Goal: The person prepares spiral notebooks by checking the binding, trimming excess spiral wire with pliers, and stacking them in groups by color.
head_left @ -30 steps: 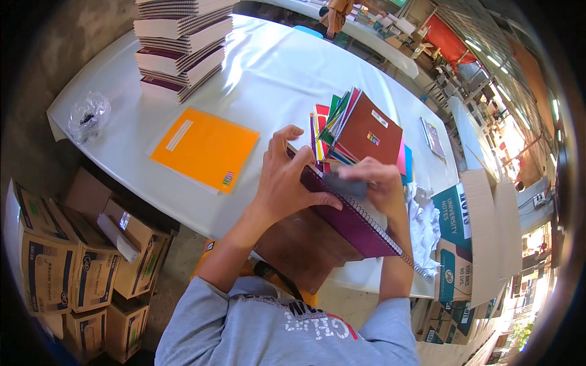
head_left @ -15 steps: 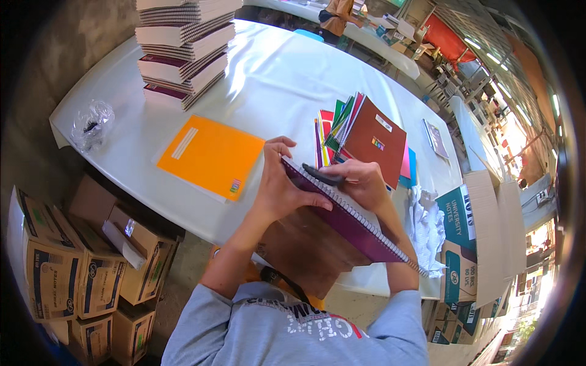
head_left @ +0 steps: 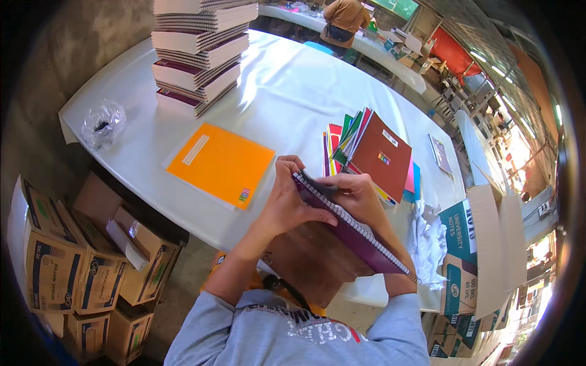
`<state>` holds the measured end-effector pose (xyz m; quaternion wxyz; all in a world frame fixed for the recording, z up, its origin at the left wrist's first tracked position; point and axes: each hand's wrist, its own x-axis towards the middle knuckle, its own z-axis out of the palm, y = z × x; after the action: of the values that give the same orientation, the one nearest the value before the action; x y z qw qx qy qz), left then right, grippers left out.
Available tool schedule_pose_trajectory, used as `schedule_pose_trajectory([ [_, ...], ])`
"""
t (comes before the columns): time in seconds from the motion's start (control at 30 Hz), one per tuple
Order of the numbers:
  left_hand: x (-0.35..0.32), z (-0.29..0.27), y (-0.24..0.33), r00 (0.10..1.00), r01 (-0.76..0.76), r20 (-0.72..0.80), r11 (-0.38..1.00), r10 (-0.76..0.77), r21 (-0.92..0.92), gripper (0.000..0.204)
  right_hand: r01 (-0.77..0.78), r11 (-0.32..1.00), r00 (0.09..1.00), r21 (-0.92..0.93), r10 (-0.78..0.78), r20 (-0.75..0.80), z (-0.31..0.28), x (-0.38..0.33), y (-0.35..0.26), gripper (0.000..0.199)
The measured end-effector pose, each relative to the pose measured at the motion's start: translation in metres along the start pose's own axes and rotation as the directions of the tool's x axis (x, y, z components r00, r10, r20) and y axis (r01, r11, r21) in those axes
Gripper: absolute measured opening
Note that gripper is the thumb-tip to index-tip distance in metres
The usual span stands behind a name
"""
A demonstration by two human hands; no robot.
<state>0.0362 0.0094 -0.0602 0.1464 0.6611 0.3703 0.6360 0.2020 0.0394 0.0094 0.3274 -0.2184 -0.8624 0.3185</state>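
Observation:
A spiral notebook with a purple cover (head_left: 363, 249) is held tilted in front of me, its wire coil (head_left: 366, 232) facing up. My left hand (head_left: 285, 204) grips its upper end, with the thumb pressed on the cover. At the same end, my right hand (head_left: 360, 198) is closed on a small dark hand tool (head_left: 317, 185) that lies along the coil. The tool's kind is not clear, since my fingers cover much of it. An orange notebook (head_left: 220, 165) lies flat on the white-covered table (head_left: 293, 91), left of my hands.
A tall stack of spiral notebooks (head_left: 201, 61) stands at the far left, near crumpled clear plastic (head_left: 104, 125). Assorted notebooks (head_left: 381, 155) lie beyond my right hand, with crumpled white paper (head_left: 429, 244) and a carton (head_left: 458, 244) nearer. Cartons (head_left: 55, 268) fill the lower left. Another person (head_left: 342, 24) stands behind.
My right hand has moved the dark tool up along the coil, nearer to the notebook's upper end and my left fingers. The view has shifted slightly.

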Motion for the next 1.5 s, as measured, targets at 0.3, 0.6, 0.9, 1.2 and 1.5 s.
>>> schedule_pose_trajectory([
  [0.3,-0.001,0.018,0.000,0.967,0.141,-0.170,0.955,-0.189,-0.260,0.087,-0.758,0.072,0.505,-0.648,0.694,-0.513,-0.046,-0.147,0.063,0.033],
  [0.6,0.086,-0.009,0.064,0.889,-0.281,-0.458,0.810,0.017,-0.515,0.092,-0.514,0.783,0.690,0.351,0.620,-0.373,-0.048,-0.129,0.039,0.057],
  [0.9,0.062,0.004,0.021,0.988,0.037,-0.081,0.707,-0.134,-0.706,0.084,-0.272,0.721,0.779,0.638,0.554,-0.294,-0.058,-0.108,0.000,0.052],
  [1.2,0.029,-0.007,0.018,0.783,0.522,0.276,0.348,-0.557,-0.779,0.039,-0.283,0.892,0.769,0.353,0.431,-0.472,-0.057,-0.127,-0.042,0.061],
  [1.5,0.023,-0.015,0.023,0.763,0.502,0.278,0.263,-0.583,-0.824,0.035,-0.262,0.958,0.806,0.119,0.285,-0.520,-0.048,-0.125,-0.061,0.046],
])
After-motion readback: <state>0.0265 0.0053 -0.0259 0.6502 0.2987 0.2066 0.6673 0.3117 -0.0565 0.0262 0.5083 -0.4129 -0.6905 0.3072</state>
